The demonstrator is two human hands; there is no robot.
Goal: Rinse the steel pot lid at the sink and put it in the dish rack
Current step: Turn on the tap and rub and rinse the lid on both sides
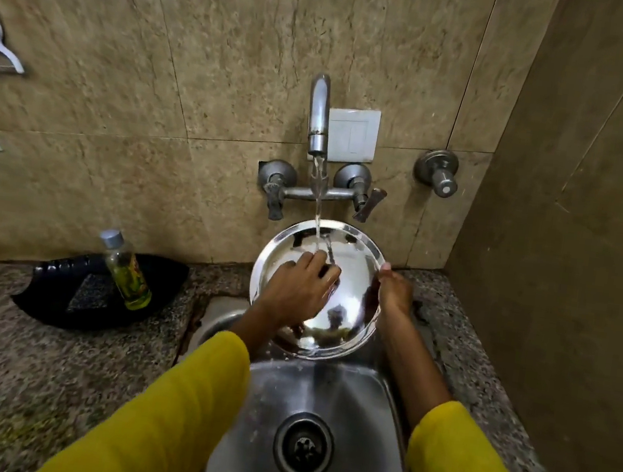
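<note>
Head camera looks down at two hands over a steel sink (324,396). Both arms wear yellow sleeves (168,407). The steel pot lid (351,280) is round and shiny, so it has no long side. It is tipped up, with its shiny hollow face turned toward the person and its top edge leaning back toward the wall. It sits between the two hands, above the back part of the sink. The right hand (393,292) pinches the lid's right rim, thumb on the front. The left hand (297,287) lies flat and open on the lid's face, fingers spread, pressing but not gripping. The hands are apart, one on each side of the lid. Just above the hands a tap (319,118) pours a thin stream of water (319,197) that lands on the lid beside the left fingers. Two tap handles (363,203) stick out of the wall behind the lid. Well off to the left of the left hand, a small bottle (127,271) of yellow-green liquid with a grey cap stands on a black tray (56,293) on the speckled stone counter (28,357). The bottle has a label, but its words are too small and blurry to read. A white switch plate (355,134) is on the tan tile wall behind the tap.
</note>
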